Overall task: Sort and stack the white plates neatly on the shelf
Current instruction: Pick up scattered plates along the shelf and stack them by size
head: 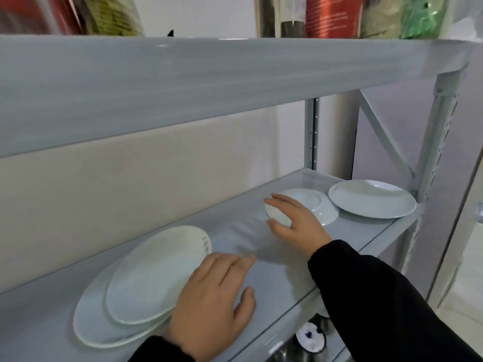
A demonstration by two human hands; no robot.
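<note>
Glazed china — stiff, slick, chippable, probably light; take it by the rim. Right grip [295, 220] curls round the rim of the overturned plate [322, 208], toward the right end of the shelf [282, 270]. Left grip [211, 296] lies flat and empty beside the two-plate stack [146, 278] near the front edge.

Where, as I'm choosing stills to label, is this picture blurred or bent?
Head view: motion blur smears the upper shelf and the packages on it; the left hand has ghosted fingertips, while the right hand and the small plate in its grip are sharper; the wide lens bows the upright; light is soft, shadows faint.
</note>
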